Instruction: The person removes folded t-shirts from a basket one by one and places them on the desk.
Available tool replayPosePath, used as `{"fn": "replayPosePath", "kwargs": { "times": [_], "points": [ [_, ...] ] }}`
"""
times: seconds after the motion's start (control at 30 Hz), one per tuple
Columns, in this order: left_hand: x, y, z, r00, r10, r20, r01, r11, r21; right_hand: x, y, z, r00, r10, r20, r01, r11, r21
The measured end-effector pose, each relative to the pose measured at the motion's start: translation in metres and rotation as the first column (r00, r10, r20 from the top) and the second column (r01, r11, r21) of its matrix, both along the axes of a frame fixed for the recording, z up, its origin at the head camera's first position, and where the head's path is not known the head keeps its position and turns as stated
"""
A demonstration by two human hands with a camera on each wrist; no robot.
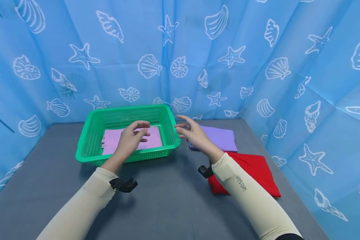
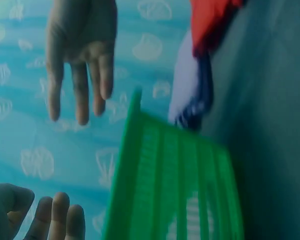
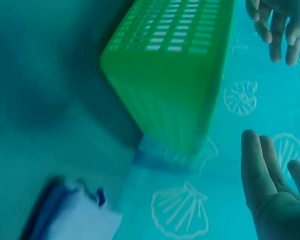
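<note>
A green plastic basket stands on the grey table with a folded pink cloth lying inside. Above the basket hovers my left hand, its fingers loosely bent and holding nothing. My right hand hangs in the air by the basket's right rim, also holding nothing, fingers relaxed. Beneath and beyond it lies a folded purple cloth. A folded red cloth rests nearer, partly hidden by my right forearm. In the right wrist view, the right hand is apart from the basket.
A blue curtain printed with white shells and starfish hangs behind and to the right of the grey table. Black wrist mounts stick out from both sleeved forearms.
</note>
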State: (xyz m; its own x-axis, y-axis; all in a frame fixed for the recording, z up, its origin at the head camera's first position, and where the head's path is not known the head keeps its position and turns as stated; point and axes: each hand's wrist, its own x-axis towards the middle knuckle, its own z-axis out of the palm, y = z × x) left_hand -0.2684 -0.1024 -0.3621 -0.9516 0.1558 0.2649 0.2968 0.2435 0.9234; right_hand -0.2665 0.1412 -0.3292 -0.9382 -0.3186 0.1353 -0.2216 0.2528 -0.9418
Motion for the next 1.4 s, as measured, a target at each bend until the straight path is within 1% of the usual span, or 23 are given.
{"fn": "replayPosePath", "kwargs": {
  "times": [0.07, 0.17, 0.3, 0.4, 0.57, 0.67, 0.87, 0.9, 1.0, 1.03, 1.17, 1.3, 1.4],
  "points": [
    [-0.006, -0.012, -0.003, 0.999, 0.05, -0.004, -0.05, 0.997, -0.054, -0.006, -0.011, 0.0, 1.0, 0.003, 0.006, -0.003, 1.0, 0.01],
    [-0.011, -0.028, -0.007, 0.994, 0.105, -0.002, -0.105, 0.986, -0.129, -0.014, -0.025, -0.002, 0.999, 0.007, 0.041, -0.008, 1.0, 0.019],
    [-0.016, -0.047, -0.011, 0.99, 0.139, 0.007, -0.133, 0.961, -0.244, -0.022, -0.044, -0.006, 0.992, 0.02, 0.122, -0.022, 1.0, 0.019],
    [-0.018, -0.058, -0.014, 0.988, 0.148, 0.033, -0.131, 0.941, -0.313, -0.028, -0.056, -0.009, 0.982, 0.038, 0.185, -0.043, 0.999, 0.024],
    [-0.024, -0.069, -0.013, 0.982, 0.166, 0.092, -0.12, 0.919, -0.375, -0.043, -0.068, -0.021, 0.957, 0.048, 0.286, -0.059, 0.998, 0.029],
    [-0.027, -0.075, -0.012, 0.974, 0.189, 0.123, -0.122, 0.901, -0.417, -0.052, -0.072, -0.028, 0.938, 0.035, 0.346, -0.052, 0.998, 0.04],
    [-0.036, -0.087, -0.017, 0.956, 0.243, 0.161, -0.137, 0.862, -0.489, -0.063, -0.078, -0.032, 0.892, 0.002, 0.452, -0.026, 0.999, 0.046],
    [-0.037, -0.089, -0.018, 0.952, 0.25, 0.175, -0.132, 0.855, -0.501, -0.064, -0.079, -0.033, 0.886, -0.006, 0.464, -0.02, 0.998, 0.051],
    [-0.038, -0.095, -0.017, 0.939, 0.257, 0.227, -0.105, 0.846, -0.523, -0.069, -0.082, -0.038, 0.866, -0.017, 0.499, -0.017, 0.998, 0.062],
    [-0.039, -0.097, -0.017, 0.936, 0.253, 0.245, -0.089, 0.844, -0.529, -0.07, -0.083, -0.039, 0.862, -0.022, 0.506, -0.018, 0.997, 0.075],
    [-0.041, -0.104, -0.016, 0.915, 0.232, 0.331, -0.028, 0.853, -0.521, -0.075, -0.086, -0.044, 0.848, -0.025, 0.53, -0.043, 0.992, 0.115],
    [-0.043, -0.109, -0.015, 0.884, 0.211, 0.417, 0.02, 0.874, -0.485, -0.077, -0.09, -0.048, 0.832, -0.033, 0.553, -0.059, 0.987, 0.149],
    [-0.046, -0.113, -0.018, 0.861, 0.192, 0.471, 0.045, 0.894, -0.446, -0.078, -0.092, -0.049, 0.825, -0.041, 0.563, -0.069, 0.983, 0.172]
  ]
}}
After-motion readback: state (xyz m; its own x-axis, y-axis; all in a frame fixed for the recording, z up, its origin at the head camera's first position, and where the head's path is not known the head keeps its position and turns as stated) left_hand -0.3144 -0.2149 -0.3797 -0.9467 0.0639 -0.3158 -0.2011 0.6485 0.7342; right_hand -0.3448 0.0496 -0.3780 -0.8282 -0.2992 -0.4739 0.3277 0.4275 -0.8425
